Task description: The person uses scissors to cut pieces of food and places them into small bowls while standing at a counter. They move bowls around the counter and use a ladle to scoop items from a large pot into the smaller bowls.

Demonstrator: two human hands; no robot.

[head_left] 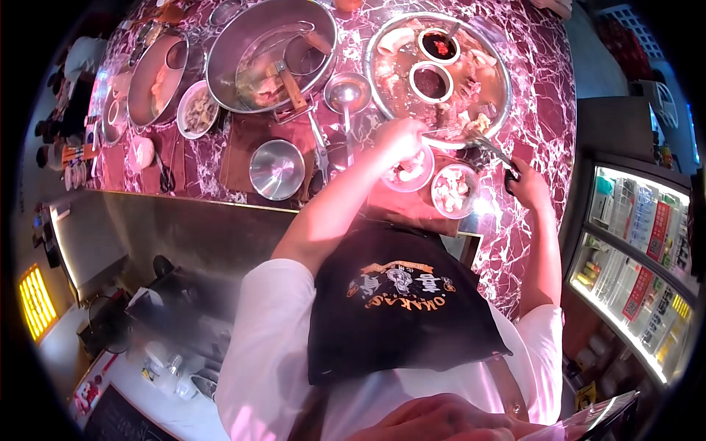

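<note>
My right hand [532, 186] grips black-handled kitchen scissors [499, 152], whose blades reach over the near right rim of a wide metal pot [504, 71]. Their tips are at pieces of meat [458, 121] in brown broth. Above the near rim, my left hand [402, 138] holds a slim metal utensil [438, 131], mostly hidden by the fingers. A clear bowl of cut pieces [411, 172] lies just below that hand. To its right is another bowl of pale cut pieces [455, 191]. Two cups, one of dark sauce [439, 46] and one of reddish liquid [430, 82], sit inside the pot.
A large steel pot [220, 71] with a wooden-handled strainer [292, 85] stands left of a ladle [347, 96]. Nearer are an empty steel bowl [277, 169] and another pair of scissors [321, 149]. Lit drinks fridges [634, 259] are at right.
</note>
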